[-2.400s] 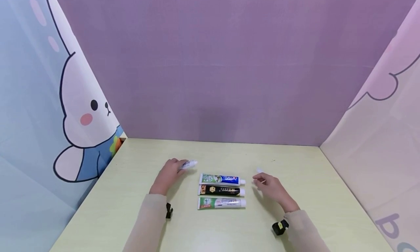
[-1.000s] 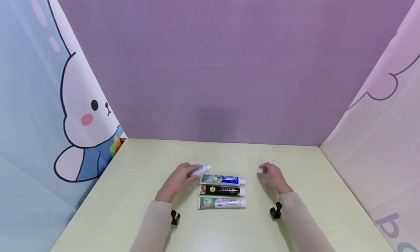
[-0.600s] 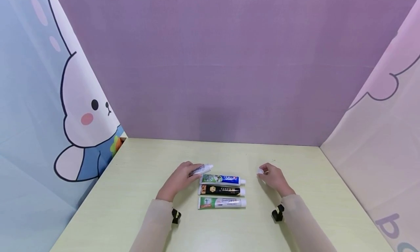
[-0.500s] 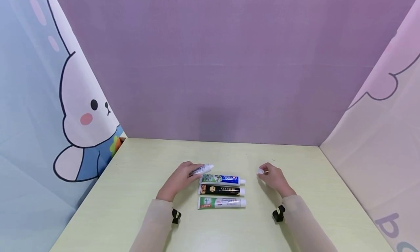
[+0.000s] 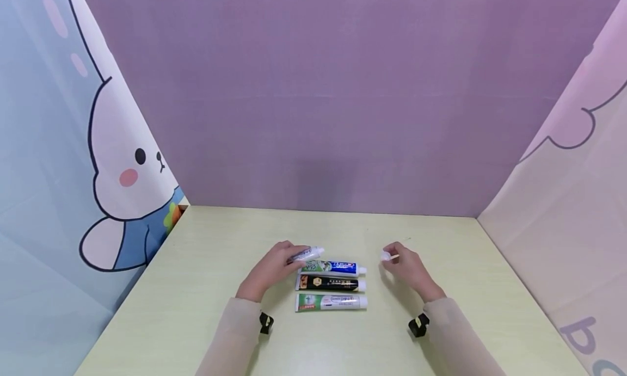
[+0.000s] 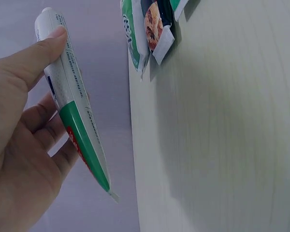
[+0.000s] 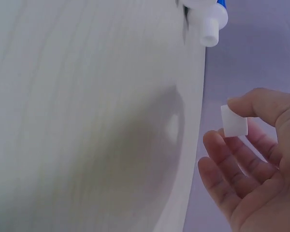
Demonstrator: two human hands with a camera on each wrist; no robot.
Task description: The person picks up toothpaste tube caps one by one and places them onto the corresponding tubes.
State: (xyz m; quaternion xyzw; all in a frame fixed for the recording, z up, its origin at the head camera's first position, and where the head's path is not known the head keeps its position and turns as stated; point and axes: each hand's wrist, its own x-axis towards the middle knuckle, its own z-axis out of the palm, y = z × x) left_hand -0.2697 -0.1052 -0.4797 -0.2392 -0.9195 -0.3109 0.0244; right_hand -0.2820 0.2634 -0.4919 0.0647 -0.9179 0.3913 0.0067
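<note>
A white and green toothpaste tube (image 5: 311, 253) is held in my left hand (image 5: 272, 266), thumb on one side and fingers behind. In the left wrist view the tube (image 6: 72, 92) tilts, its narrow bare nozzle at the upper end and its flat crimped end low. My right hand (image 5: 410, 266) pinches a small white cap (image 7: 234, 122) between thumb and fingers, the other fingers loosely bent. A gap separates cap and nozzle, both raised over the table. Just below the left hand lies a green and blue toothpaste tube (image 5: 335, 268), its left end close to the fingers.
A black toothpaste tube (image 5: 338, 283) and another green and white toothpaste tube (image 5: 333, 302) lie in a row nearer me, capped ends right. The pale table (image 5: 206, 332) meets a purple backdrop (image 5: 313, 120), with printed cloth on both sides.
My left hand has moved right with the tube, toward the right hand. The right hand first shifted slightly away from me, then the cap came a little leftward and shows more clearly.
</note>
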